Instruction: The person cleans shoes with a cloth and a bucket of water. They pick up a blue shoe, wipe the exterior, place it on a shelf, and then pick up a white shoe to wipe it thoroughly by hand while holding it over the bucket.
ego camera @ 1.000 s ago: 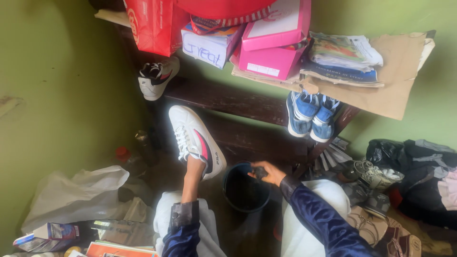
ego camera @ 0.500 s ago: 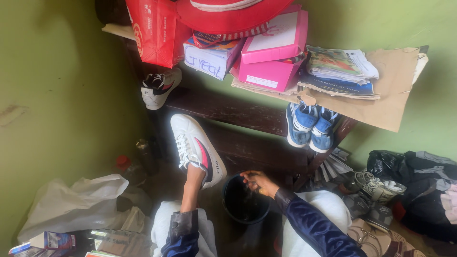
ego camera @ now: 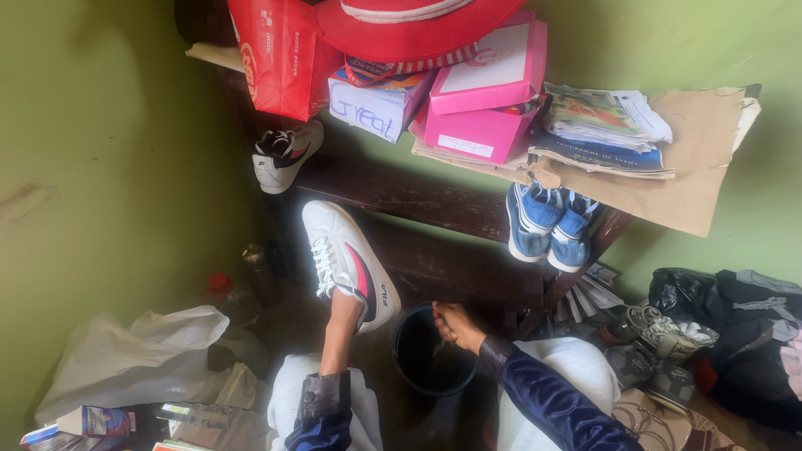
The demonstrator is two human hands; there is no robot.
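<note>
1. The left hand (ego camera: pixel 341 305) is tucked inside the white sneaker (ego camera: pixel 349 260), holding it up off the floor; its fingers are hidden.
2. The right hand (ego camera: pixel 453 323) is curled shut over the bucket (ego camera: pixel 428 355), just beside the sneaker.
3. Behind, blue shoes (ego camera: pixel 550 221) hang off a dark shelf (ego camera: pixel 434 200).

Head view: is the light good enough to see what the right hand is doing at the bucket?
Head view: soft daylight, no glare. The white sneaker on the left hand reads sharp. The right hand sits at the rim of the dark bucket, whose inside is deep in shadow; whatever the fingers hold is unreadable. Frame edges look slightly soft.
</note>
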